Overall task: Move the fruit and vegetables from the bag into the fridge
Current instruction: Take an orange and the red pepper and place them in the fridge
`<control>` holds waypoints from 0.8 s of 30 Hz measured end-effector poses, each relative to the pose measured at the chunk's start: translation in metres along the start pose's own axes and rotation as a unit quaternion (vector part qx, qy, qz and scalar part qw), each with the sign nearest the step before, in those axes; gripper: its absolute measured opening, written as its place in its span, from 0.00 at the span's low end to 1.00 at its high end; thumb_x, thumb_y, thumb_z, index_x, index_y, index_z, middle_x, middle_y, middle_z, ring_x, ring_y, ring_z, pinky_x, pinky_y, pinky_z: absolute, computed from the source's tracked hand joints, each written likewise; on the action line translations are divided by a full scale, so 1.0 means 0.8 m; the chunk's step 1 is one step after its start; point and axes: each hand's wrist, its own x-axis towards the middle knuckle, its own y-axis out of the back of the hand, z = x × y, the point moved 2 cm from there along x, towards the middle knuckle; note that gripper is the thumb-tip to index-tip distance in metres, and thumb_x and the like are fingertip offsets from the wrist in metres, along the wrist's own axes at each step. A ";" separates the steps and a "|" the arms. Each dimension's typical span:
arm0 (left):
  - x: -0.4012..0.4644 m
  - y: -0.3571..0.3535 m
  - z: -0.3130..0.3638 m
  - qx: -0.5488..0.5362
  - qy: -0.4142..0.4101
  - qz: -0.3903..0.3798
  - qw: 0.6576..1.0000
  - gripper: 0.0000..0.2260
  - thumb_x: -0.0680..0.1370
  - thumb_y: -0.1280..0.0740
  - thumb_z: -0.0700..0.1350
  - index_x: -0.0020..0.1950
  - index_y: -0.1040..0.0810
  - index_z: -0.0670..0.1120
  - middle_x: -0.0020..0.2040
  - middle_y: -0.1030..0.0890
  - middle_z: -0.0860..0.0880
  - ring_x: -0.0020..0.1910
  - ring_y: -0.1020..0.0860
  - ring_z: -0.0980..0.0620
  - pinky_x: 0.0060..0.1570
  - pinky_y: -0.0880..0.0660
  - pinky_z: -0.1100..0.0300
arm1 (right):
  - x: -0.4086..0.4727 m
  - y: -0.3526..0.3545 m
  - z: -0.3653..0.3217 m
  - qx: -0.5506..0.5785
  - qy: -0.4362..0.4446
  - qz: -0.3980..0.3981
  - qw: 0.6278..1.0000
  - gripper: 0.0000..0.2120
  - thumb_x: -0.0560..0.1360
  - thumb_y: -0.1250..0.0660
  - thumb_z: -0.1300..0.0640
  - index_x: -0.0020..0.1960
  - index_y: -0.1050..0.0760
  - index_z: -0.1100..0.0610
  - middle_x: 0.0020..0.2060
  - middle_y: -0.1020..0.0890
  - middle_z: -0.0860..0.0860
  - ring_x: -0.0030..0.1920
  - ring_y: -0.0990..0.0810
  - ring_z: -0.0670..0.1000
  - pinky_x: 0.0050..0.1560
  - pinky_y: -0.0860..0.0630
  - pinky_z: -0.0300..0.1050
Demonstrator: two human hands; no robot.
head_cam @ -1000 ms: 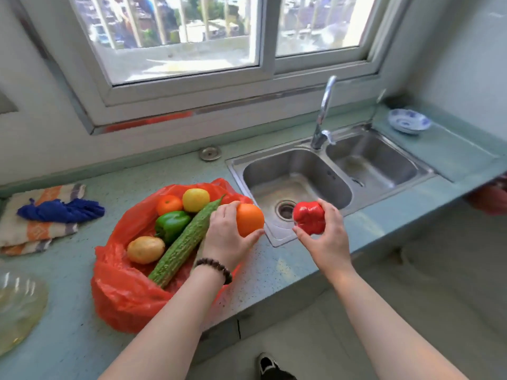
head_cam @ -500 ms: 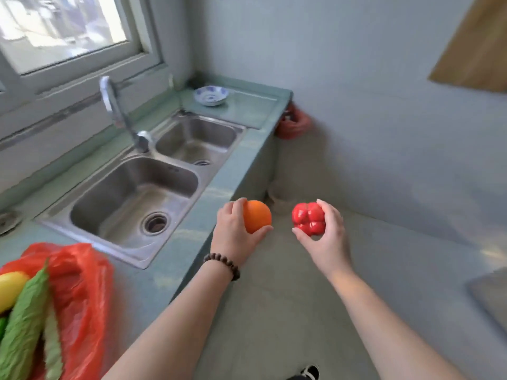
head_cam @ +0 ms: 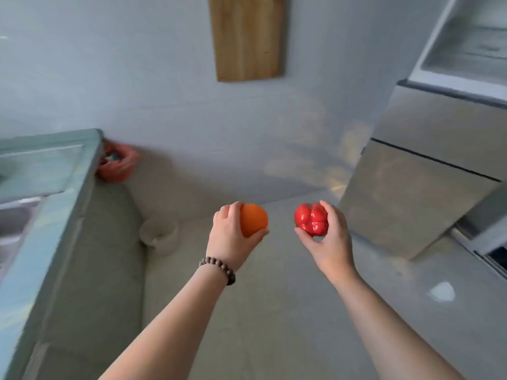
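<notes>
- The left hand (head_cam: pixel 229 237) curls round an orange (head_cam: pixel 253 219) at frame centre.
- The right hand (head_cam: pixel 329 238) grips a red pepper (head_cam: pixel 311 219) just right of it; the two are apart.
- The fridge (head_cam: pixel 428 160) stands at the right of the frame, upper compartment open.
- The right hand is nearer it, so the pepper likely goes in first.
</notes>
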 end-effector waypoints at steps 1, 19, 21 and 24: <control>0.017 -0.020 0.020 -0.002 -0.015 -0.011 1.000 0.33 0.68 0.27 0.58 0.67 0.33 0.46 0.64 0.29 0.48 0.64 0.34 0.48 0.61 0.35 0.58 | 0.014 0.019 0.017 -0.006 -0.006 0.021 1.000 0.35 0.63 0.22 0.58 0.66 0.32 0.62 0.60 0.26 0.57 0.59 0.28 0.49 0.58 0.42 0.20; 0.217 -0.316 0.294 -0.076 -0.195 -0.188 0.960 0.35 0.68 0.27 0.58 0.70 0.36 0.48 0.65 0.30 0.47 0.64 0.32 0.46 0.60 0.29 0.52 | 0.153 0.274 0.244 -0.102 -0.173 0.252 0.947 0.36 0.65 0.23 0.53 0.68 0.35 0.55 0.63 0.30 0.51 0.58 0.30 0.45 0.54 0.35 0.27; 0.245 -0.348 0.309 -0.076 -0.209 -0.207 0.953 0.35 0.68 0.27 0.58 0.70 0.36 0.47 0.65 0.30 0.47 0.63 0.32 0.46 0.59 0.29 0.53 | 0.169 0.282 0.266 -0.109 -0.193 0.275 0.936 0.36 0.65 0.23 0.52 0.69 0.35 0.54 0.63 0.30 0.51 0.59 0.29 0.46 0.56 0.33 0.36; 0.294 -0.395 0.330 -0.072 -0.230 -0.240 0.940 0.35 0.68 0.27 0.58 0.70 0.36 0.48 0.66 0.31 0.48 0.63 0.31 0.46 0.60 0.29 0.52 | 0.199 0.285 0.299 -0.122 -0.218 0.308 0.918 0.36 0.66 0.24 0.51 0.69 0.36 0.52 0.63 0.30 0.51 0.59 0.29 0.48 0.57 0.32 0.40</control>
